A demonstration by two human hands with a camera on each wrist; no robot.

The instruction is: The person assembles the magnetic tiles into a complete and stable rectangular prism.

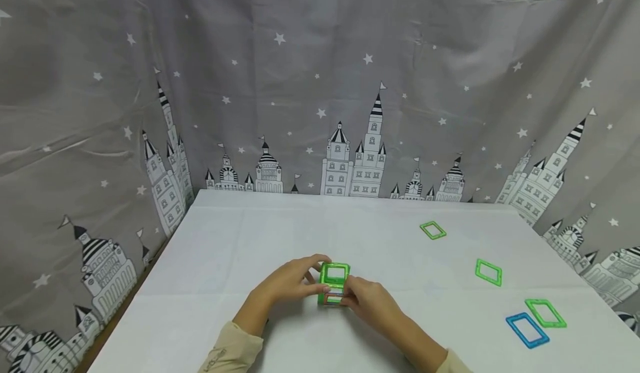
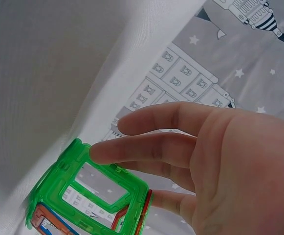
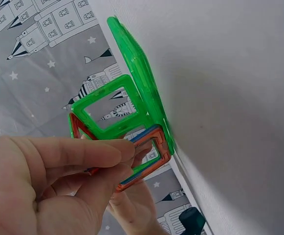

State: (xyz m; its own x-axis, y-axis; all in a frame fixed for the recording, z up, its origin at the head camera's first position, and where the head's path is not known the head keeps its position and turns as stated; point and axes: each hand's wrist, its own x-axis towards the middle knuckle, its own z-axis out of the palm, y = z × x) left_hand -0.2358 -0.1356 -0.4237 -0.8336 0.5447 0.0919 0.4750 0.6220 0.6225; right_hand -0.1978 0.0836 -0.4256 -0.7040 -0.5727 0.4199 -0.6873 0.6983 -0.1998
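Observation:
A small box-like build of magnetic tiles [image 1: 324,275] stands at the table's near middle, its green frames joined at the edges. My left hand [image 1: 287,280] is at its left side; in the left wrist view the fairly straight fingers [image 2: 151,148] touch a green tile [image 2: 90,219]. My right hand [image 1: 372,302] is at the near right corner and pinches an orange-red magnetic tile [image 3: 165,147] between thumb and fingers. A blue tile edge shows right behind that tile. Another red tile [image 2: 144,210] forms one side of the build. The right hand hides part of the build.
To the right, loose on the white table [image 1: 225,239], lie a far green tile [image 1: 424,228], a middle green tile [image 1: 477,270], and a near green tile [image 1: 555,324] beside a blue tile [image 1: 520,334]. A grey curtain [image 1: 300,56] with castles hangs around the table.

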